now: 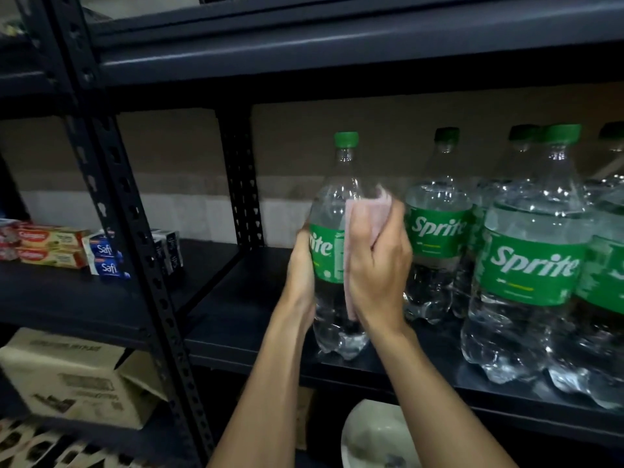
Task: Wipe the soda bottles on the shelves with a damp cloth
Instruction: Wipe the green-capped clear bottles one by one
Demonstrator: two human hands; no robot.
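A clear Sprite bottle (332, 211) with a green cap and green label stands at the front of the dark metal shelf (236, 319). My left hand (302, 265) grips its left side at label height. My right hand (380, 268) holds a folded pink cloth (353, 231) pressed against the bottle's right side, over the label. The cloth hangs down past my palm. Several more Sprite bottles (533, 265) stand in rows to the right on the same shelf.
A perforated upright post (135, 231) divides the shelving. To its left lie toothpaste boxes (50, 246) and blue soap boxes (104, 260). A cardboard carton (74, 376) sits on the lower left shelf. A white bowl (374, 437) is below the bottles.
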